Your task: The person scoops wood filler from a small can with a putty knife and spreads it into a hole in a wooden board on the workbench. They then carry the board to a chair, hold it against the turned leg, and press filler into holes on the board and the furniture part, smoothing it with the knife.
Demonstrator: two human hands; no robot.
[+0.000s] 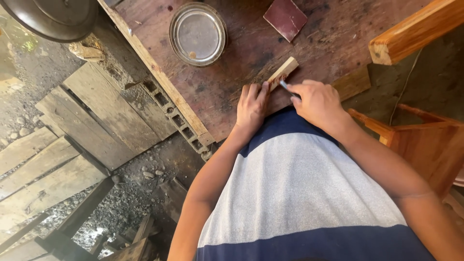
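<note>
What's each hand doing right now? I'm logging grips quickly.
Left hand: closed on the small wooden block, pinning it to the workbench.
Right hand: closed on a thin tool, its kind unclear.

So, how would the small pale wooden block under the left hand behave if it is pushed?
The small pale wooden block looks stiff and probably light. Its flat faces suggest sliding on the worn wooden table, not rolling. The left hand pins it.

The right hand (316, 104) hides most of a thin tool; only its tip shows beside the small wood block (284, 72). The left hand (252, 107) covers that block's near end.
</note>
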